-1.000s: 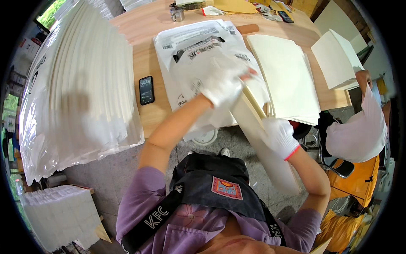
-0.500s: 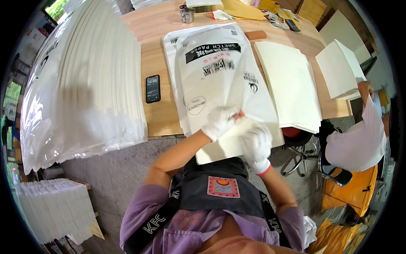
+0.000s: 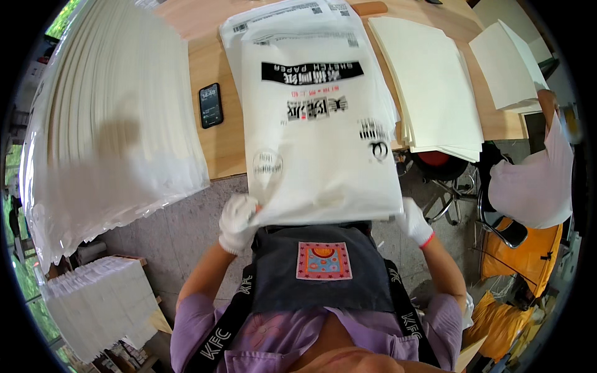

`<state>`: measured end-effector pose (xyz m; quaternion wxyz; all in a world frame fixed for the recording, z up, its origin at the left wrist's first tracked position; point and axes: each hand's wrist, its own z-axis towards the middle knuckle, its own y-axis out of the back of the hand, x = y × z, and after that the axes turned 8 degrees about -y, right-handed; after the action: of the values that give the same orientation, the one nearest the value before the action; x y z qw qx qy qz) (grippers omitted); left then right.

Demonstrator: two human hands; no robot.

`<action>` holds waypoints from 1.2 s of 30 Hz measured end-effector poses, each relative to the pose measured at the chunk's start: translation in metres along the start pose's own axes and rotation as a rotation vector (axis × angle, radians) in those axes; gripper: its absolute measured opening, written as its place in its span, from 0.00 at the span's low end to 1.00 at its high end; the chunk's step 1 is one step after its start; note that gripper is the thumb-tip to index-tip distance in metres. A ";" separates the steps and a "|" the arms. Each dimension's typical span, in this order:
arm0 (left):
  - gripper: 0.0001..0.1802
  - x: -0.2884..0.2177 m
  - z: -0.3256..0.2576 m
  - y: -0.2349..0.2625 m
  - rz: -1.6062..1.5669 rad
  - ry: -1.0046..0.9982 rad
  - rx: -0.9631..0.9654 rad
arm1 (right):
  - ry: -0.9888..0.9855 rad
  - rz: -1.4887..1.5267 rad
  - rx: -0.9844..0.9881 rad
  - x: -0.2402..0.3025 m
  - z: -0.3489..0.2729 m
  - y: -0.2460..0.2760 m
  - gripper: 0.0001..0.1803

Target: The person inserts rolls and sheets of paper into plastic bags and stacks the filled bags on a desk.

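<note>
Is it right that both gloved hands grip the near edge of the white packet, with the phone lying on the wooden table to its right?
Not quite. In the head view the phone lies on the wooden table left of the white packet, not right. The left hand and right hand, both gloved, do grip its near edge.

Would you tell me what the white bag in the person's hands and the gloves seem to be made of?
The white bag looks like thin glossy plastic film: it shines and wrinkles softly, with sheets apparently inside. The gloves on the left hand and right hand look like matte knitted white fabric, probably cotton; the right one has a red cuff.
</note>
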<state>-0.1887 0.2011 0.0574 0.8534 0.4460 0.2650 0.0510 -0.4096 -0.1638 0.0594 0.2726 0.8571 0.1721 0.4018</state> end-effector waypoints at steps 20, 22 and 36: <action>0.20 -0.001 0.102 0.032 -0.458 0.420 0.147 | 0.216 1.273 -0.073 -0.054 0.131 -0.116 0.26; 0.19 -0.045 0.145 0.072 -0.466 0.305 0.104 | 0.343 1.264 -0.027 -0.014 0.131 -0.118 0.25; 0.21 -0.028 0.091 0.488 0.623 -0.080 -1.126 | 1.226 0.769 0.055 0.493 0.139 0.023 0.20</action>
<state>-0.0948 0.4163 0.4956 0.9113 -0.0125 0.0240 0.4110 0.0054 0.0254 0.2937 -0.0553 0.4840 -0.0096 0.8732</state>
